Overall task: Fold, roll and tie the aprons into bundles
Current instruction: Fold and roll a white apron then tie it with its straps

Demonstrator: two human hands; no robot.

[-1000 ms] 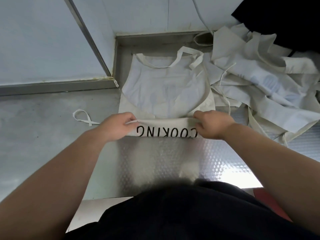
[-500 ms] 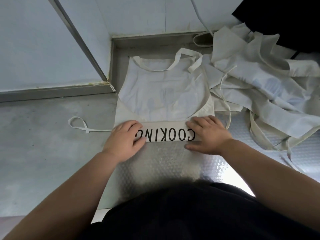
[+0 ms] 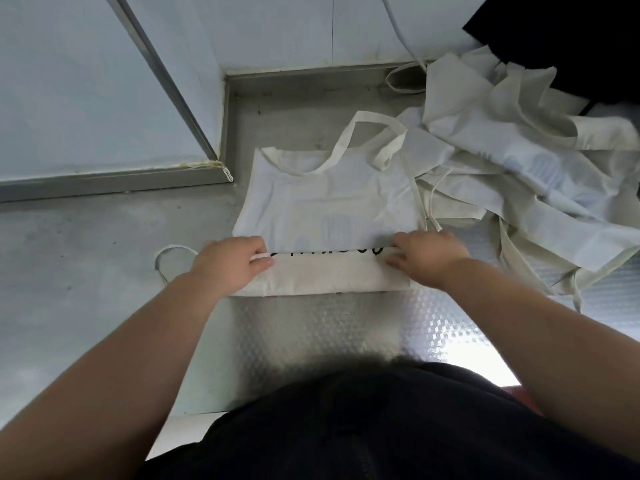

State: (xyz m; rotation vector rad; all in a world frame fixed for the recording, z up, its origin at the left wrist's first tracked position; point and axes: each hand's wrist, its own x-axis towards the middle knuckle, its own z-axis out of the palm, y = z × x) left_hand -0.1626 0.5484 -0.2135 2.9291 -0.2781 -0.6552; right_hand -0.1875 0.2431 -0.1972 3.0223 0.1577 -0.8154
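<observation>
A cream apron [image 3: 329,202] lies flat on the steel counter, its neck strap [image 3: 349,140] at the far end. Its near end is turned over into a flat roll [image 3: 329,275], and black lettering shows only along the roll's far edge. My left hand [image 3: 230,263] grips the roll's left end, thumb and fingers curled round the fold. My right hand [image 3: 427,256] grips the right end the same way. A waist tie [image 3: 166,258] loops out on the counter to the left of my left hand.
A heap of loose cream aprons [image 3: 519,174] covers the counter's right side, with dark fabric [image 3: 571,39] behind it. A steel upstand [image 3: 311,76] and wall bound the far edge. Patterned steel counter [image 3: 329,334] runs between the roll and my body.
Both hands went from pressing flat on the folded band to gripping its ends. The roll has turned over away from me, so the word COOKING is now mostly hidden.
</observation>
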